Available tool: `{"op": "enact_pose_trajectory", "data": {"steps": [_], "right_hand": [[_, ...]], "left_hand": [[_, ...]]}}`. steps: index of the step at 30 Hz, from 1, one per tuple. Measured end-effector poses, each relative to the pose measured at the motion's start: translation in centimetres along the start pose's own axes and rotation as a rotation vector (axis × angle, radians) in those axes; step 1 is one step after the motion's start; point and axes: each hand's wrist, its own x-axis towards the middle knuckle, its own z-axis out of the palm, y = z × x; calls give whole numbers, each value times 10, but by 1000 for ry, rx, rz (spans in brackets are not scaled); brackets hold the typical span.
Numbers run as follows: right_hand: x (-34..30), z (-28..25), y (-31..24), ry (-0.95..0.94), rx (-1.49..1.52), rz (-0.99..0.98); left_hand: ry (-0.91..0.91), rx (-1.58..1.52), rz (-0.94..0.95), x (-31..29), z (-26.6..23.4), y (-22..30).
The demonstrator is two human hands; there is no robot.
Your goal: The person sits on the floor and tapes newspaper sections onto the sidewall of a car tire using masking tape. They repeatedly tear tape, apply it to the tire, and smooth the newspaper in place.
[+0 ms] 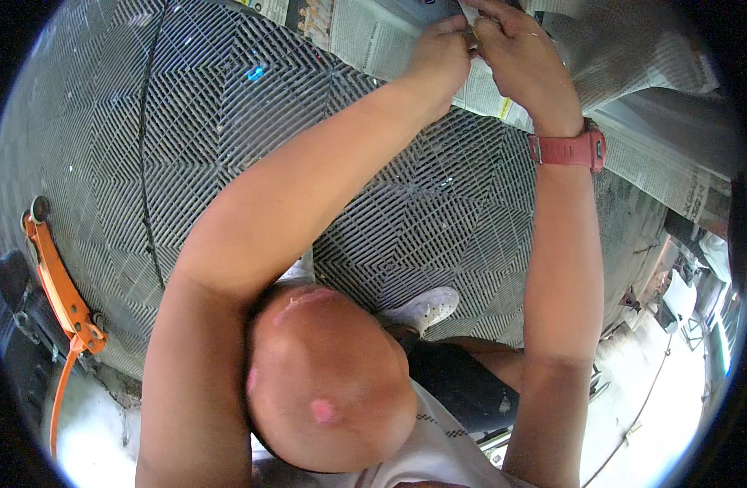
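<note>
Both my hands meet at the top of the view, close in front of sheets of newspaper (373, 37) that hang over a surface there. My left hand (440, 58) is closed, its thumb and fingers pressed together. Beside it, my right hand (526, 63) is pinched too, its thumb and index finger almost touching the left fingertips. A small pale edge shows between the fingers; what it belongs to I cannot make out. A red wristwatch (567, 151) circles my right wrist. More newspaper (658, 171) spreads to the right of that wrist.
Grey slatted floor tiles (390, 220) lie beneath, crossed by a dark cable (148, 163) on the left. An orange floor jack (58, 281) stands at far left. My bent knee (333, 378) and a white shoe (426, 309) are below. A cord (646, 398) runs at lower right.
</note>
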Motion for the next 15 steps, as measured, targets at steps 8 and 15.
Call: {"op": "enact_pose_trajectory", "data": {"steps": [8,15], "right_hand": [[3,12,17,250,-469,-211],[18,18,25,326,-795,-387]], "left_hand": [[35,-200,-66,-3,11,8],[-7,-243,-93,1,4,6]]}}
